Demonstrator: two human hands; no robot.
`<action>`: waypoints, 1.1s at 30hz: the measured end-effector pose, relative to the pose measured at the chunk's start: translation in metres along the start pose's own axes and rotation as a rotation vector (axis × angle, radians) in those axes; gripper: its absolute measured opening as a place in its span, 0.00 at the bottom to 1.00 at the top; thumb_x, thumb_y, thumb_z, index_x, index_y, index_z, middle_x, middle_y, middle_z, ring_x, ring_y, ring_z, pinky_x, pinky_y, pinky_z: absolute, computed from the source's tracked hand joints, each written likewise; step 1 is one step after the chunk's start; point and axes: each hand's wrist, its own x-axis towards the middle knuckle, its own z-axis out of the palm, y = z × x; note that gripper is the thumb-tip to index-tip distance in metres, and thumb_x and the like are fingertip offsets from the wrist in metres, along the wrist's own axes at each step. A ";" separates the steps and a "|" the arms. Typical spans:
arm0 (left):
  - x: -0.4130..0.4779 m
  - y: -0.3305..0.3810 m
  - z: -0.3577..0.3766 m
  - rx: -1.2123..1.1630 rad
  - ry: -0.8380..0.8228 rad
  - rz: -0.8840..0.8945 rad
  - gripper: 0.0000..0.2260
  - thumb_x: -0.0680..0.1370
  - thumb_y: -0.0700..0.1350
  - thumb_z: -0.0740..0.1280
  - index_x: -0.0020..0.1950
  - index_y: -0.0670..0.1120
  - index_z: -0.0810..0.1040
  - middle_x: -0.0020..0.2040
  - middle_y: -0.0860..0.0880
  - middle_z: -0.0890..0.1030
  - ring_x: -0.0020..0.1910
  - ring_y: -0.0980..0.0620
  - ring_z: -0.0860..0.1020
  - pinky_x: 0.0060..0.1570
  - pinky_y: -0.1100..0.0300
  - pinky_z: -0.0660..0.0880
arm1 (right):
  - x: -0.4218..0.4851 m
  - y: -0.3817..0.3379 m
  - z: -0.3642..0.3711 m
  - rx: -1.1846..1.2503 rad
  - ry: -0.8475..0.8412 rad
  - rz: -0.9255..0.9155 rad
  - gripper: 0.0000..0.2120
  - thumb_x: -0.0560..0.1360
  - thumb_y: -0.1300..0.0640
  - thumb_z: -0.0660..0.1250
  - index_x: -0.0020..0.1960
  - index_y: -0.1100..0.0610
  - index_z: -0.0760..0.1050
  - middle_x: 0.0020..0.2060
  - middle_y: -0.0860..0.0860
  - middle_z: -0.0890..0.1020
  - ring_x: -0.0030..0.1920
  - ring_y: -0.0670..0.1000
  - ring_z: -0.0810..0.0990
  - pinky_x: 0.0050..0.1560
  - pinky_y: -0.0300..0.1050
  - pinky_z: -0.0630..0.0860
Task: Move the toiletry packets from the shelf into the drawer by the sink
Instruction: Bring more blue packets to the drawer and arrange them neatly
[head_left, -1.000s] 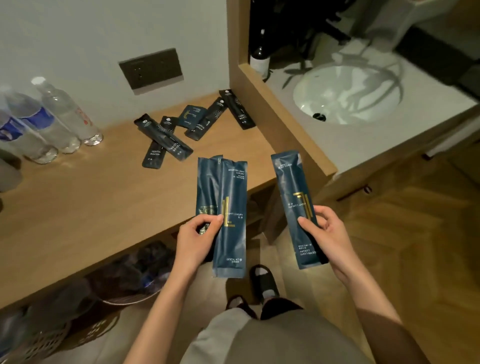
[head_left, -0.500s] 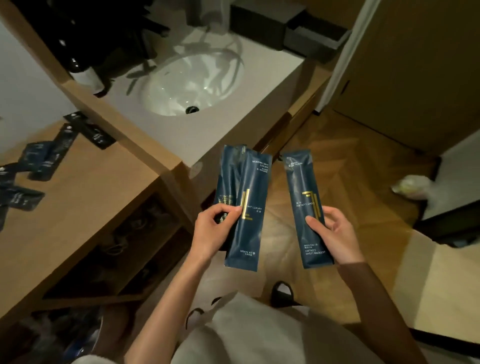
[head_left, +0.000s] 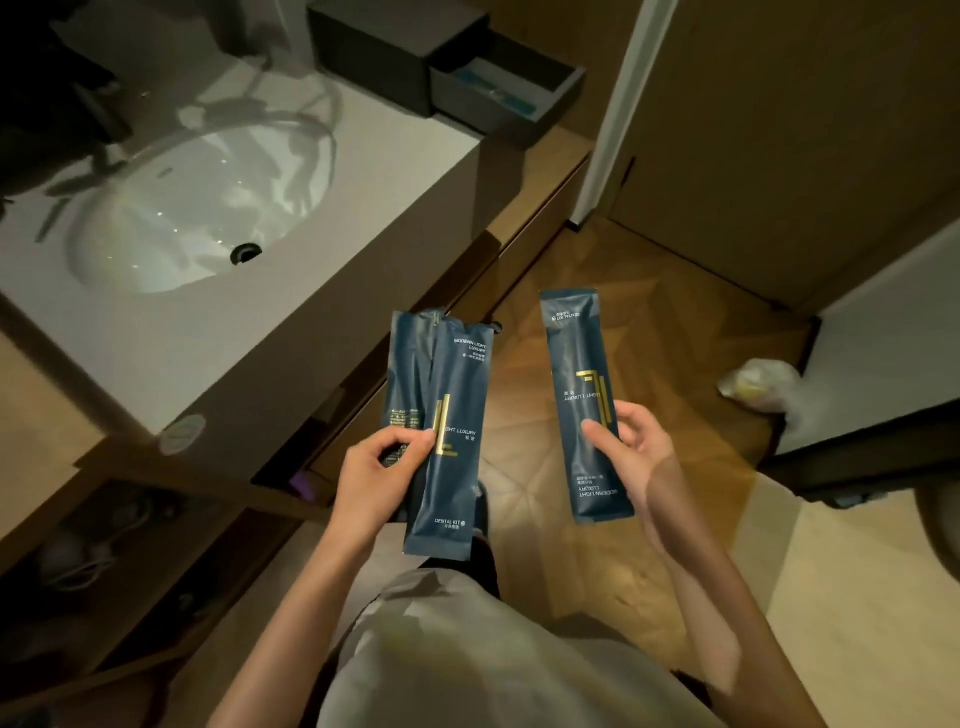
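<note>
Head view: at the far left a white sink basin (head_left: 197, 208) with a dark drain (head_left: 244, 253) is seen, set into a pale counter (head_left: 395, 171). A round sticker (head_left: 182, 434) is placed on the near corner of the counter, and its writing cannot be read. Under the counter, dim open shelves (head_left: 104, 571) are seen.

Two dark blue packets (head_left: 452, 415), one overlapping the other, are pinched between the thumb and the curled fingers of the left hand (head_left: 374, 478), above the floor and just in front of the counter edge. On the front one "MODERN LIGHT LUXURY", "LIGHT LUXURY" and "DENTAL KIT" are printed beside a gold mark.

At the far end of the counter, well apart from the packets, a small dark drawer (head_left: 478, 111) is pulled open from a dark box (head_left: 374, 57). Something teal lies inside it.

A third packet (head_left: 582, 395) is gripped by the right hand (head_left: 628, 452), thumb in front and fingers curled behind. The same words are printed on it, but upside down.

At the right, a pale plastic bag (head_left: 758, 384) lies on the wooden floor (head_left: 675, 312).
</note>
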 end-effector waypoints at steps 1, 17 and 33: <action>0.012 0.005 0.006 -0.001 0.001 0.006 0.06 0.75 0.44 0.70 0.42 0.42 0.83 0.42 0.53 0.84 0.39 0.68 0.79 0.36 0.77 0.70 | 0.013 -0.006 -0.002 -0.007 -0.011 -0.004 0.09 0.75 0.60 0.69 0.52 0.49 0.73 0.45 0.45 0.85 0.42 0.47 0.84 0.40 0.42 0.78; 0.284 0.170 0.102 -0.084 0.138 0.162 0.07 0.77 0.46 0.68 0.43 0.45 0.82 0.42 0.57 0.83 0.42 0.65 0.79 0.38 0.75 0.72 | 0.298 -0.224 0.001 -0.151 -0.161 -0.193 0.12 0.74 0.55 0.70 0.57 0.50 0.74 0.48 0.46 0.86 0.48 0.50 0.85 0.52 0.52 0.79; 0.385 0.208 0.175 -0.194 0.843 0.017 0.06 0.77 0.43 0.67 0.40 0.50 0.80 0.39 0.61 0.82 0.41 0.67 0.77 0.43 0.69 0.71 | 0.541 -0.355 0.087 -0.502 -0.791 -0.346 0.13 0.75 0.60 0.69 0.59 0.54 0.73 0.49 0.49 0.84 0.47 0.45 0.83 0.45 0.39 0.79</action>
